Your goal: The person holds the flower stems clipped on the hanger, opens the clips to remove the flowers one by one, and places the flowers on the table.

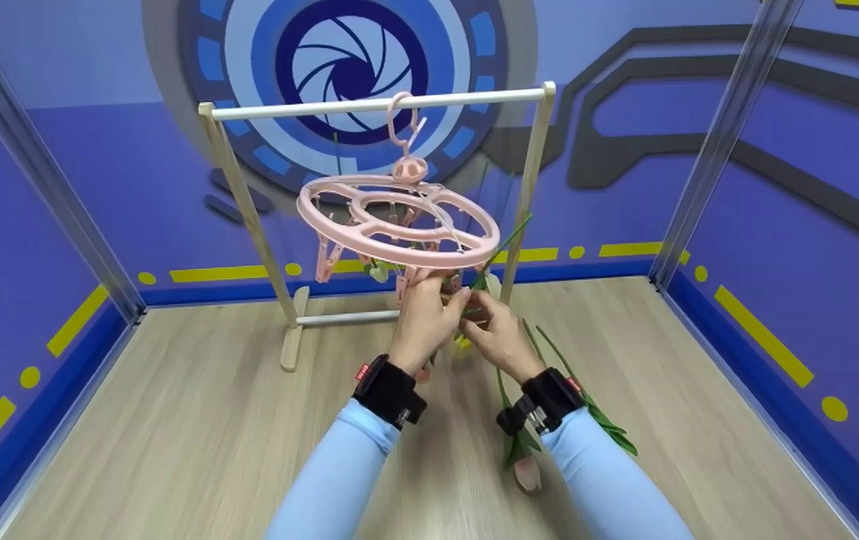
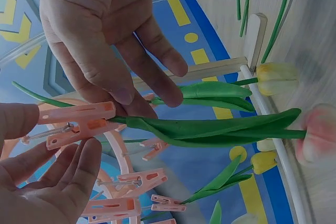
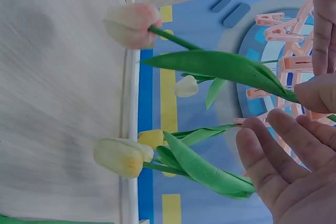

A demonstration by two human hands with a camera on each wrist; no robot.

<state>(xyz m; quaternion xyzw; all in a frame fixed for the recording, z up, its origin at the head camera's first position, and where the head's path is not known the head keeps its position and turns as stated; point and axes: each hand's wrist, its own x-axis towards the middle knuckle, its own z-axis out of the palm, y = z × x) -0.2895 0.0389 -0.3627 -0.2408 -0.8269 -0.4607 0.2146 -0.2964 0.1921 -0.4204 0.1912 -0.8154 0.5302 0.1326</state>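
In the head view both hands work close together beneath the front rim of a pink round clip hanger [image 1: 429, 259]. My left hand [image 1: 425, 319] pinches the handles of a pink clothespin [image 2: 79, 124] between thumb and fingers. An artificial tulip [image 2: 220, 129] with a pink-and-white bloom hangs head down there, its stem running at the clothespin's jaws. My right hand [image 1: 500, 334] pinches that stem just below the clothespin, with the thumb on it in the right wrist view. How firmly the jaws bear on the stem is hidden.
The hanger's hook [image 1: 401, 120] hangs on a rack's white bar [image 1: 309, 109]. Other clipped tulips hang nearby, including a yellow one [image 2: 264, 162] and a white one [image 3: 186, 86]. A loose pale-pink tulip [image 1: 527, 474] and green leaves [image 1: 609, 429] lie on the table by the right forearm.
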